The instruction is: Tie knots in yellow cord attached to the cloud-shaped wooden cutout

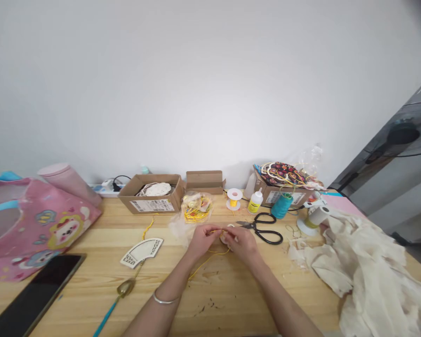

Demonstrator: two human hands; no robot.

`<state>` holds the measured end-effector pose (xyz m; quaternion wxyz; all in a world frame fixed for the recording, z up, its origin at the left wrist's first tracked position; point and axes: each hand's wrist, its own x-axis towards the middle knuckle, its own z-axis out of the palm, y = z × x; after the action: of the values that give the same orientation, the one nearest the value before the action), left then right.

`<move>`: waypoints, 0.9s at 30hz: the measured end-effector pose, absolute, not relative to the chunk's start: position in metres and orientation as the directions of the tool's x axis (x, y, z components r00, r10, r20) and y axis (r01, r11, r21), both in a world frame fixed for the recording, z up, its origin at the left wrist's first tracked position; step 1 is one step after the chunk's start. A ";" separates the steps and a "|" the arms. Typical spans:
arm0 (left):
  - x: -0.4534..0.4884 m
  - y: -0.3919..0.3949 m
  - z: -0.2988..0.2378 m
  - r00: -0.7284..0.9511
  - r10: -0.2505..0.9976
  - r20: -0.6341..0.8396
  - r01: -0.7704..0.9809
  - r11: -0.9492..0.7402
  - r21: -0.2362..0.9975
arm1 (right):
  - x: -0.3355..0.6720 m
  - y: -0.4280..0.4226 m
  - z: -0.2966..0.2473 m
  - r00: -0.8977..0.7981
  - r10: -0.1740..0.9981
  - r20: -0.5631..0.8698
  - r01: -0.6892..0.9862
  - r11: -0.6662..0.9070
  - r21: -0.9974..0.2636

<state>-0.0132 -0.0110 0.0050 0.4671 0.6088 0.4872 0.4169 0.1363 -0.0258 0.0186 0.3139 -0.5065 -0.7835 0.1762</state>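
Note:
Near the middle of the table my left hand (206,238) pinches a thin yellow cord (205,263), whose loose part curves down onto the wood. Close beside it, my right hand (242,241) is closed with its fingertips on the same cord. A small pale round piece (227,236) shows partly behind the right fingers; I cannot make out its kind. Black-handled scissors (264,228) lie just beyond my right hand. To the left rests a fan-shaped cream pendant (142,252) with a yellow cord, a gold bead-like piece (125,287) and a teal tassel (105,319).
Behind stand a cardboard box (156,206), a bag of yellow cords (197,208), a yellow thread spool (234,200), a glue bottle (255,202) and teal thread (281,206). Cream cloth (372,267) is heaped right; a phone (38,290) and pink bag (35,224) lie left.

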 end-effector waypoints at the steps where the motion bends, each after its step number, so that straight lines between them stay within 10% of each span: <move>1: -0.014 -0.011 0.005 0.182 0.981 0.061 0.205 -0.098 0.974 | 0.141 -0.022 0.020 -0.278 0.911 0.303 0.670 0.410 -0.619; 12: -0.017 -0.012 0.006 0.164 0.981 0.100 0.143 -0.124 0.982 | 0.142 -0.001 0.027 -0.445 0.827 0.344 0.563 0.557 -0.610; 27: -0.010 -0.009 0.002 0.155 0.987 0.035 0.136 -0.057 0.989 | 0.139 -0.010 0.005 -0.192 0.874 0.447 0.653 0.454 -0.607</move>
<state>-0.0100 -0.0085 0.0021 0.4887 0.5821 0.4824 0.4355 0.1392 -0.0104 0.0054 0.3886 -0.5030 -0.7588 0.1422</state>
